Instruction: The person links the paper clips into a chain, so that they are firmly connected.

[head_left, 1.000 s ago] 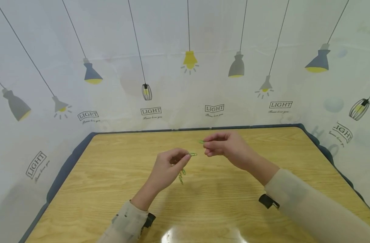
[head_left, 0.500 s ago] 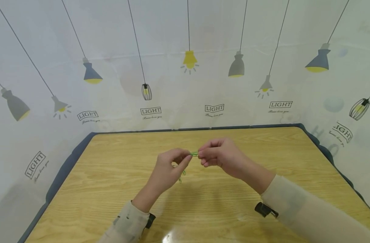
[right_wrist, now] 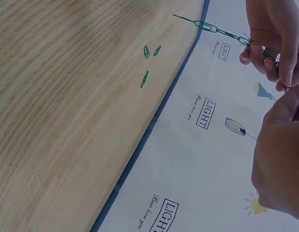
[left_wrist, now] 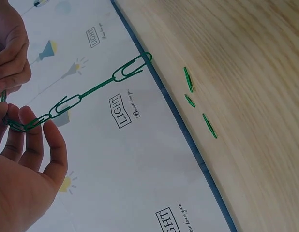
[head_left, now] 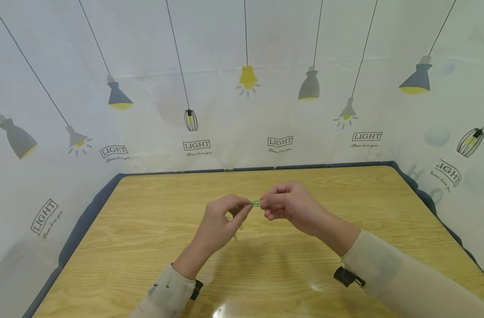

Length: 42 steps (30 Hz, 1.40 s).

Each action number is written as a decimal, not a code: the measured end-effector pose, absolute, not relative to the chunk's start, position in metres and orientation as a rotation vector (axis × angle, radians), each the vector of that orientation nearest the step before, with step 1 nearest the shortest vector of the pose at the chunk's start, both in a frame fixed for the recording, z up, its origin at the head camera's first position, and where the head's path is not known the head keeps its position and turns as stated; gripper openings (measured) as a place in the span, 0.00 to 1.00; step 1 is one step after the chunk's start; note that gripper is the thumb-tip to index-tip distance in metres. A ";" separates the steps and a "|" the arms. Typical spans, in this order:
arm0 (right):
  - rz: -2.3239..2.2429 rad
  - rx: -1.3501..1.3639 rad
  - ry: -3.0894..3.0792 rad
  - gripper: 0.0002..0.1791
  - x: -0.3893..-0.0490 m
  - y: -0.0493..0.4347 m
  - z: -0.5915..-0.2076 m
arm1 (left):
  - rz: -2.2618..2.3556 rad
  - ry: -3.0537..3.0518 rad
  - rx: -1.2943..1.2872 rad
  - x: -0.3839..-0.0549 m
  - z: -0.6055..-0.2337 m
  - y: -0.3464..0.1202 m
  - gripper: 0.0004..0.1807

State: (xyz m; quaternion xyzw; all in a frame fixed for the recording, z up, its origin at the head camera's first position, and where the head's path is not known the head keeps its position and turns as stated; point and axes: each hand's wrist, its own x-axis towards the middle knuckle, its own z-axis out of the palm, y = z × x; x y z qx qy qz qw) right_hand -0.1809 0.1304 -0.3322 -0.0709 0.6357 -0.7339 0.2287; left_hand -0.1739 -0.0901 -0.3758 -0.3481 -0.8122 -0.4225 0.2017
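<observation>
Paperclip chain [left_wrist: 97, 87] partly hidden behind the left hand [head_left: 215, 222] in the head view (right hand [left_wrist: 10, 53] cropped in left-wrist view)

Hands [right_wrist: 281, 36] [right_wrist: 282, 154] close together, green paperclip chain [right_wrist: 229, 34] dangling, three clips [right_wrist: 144, 79] (loose) on wooden table [right_wrist: 67, 106]

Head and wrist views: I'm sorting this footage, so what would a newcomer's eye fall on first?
Likely the left hand and right hand, mid-picture in the head view, pinching green paperclips between them. Next, the chain of linked paperclips hanging from the left hand in the left wrist view, with three separate clips on the wooden table. Behind, pendant lamps printed on a white backdrop.
</observation>
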 end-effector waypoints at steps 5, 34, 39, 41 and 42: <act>-2.023 -0.199 1.748 0.05 -0.181 0.132 -0.333 | -1.183 -2.269 -0.967 -0.174 -0.375 -0.090 0.08; -2.003 -0.425 1.738 0.11 -0.181 0.137 -0.337 | -1.201 -2.297 -0.956 -0.174 -0.380 -0.090 0.09; -2.003 -0.410 1.710 0.09 -0.180 0.138 -0.337 | -1.194 -2.301 -0.946 -0.176 -0.382 -0.090 0.09; -1.999 -0.391 1.736 0.10 -0.181 0.139 -0.338 | -1.197 -2.300 -0.945 -0.176 -0.382 -0.090 0.09; -1.997 -0.384 1.753 0.11 -0.181 0.139 -0.338 | -1.200 -2.299 -0.947 -0.176 -0.382 -0.090 0.09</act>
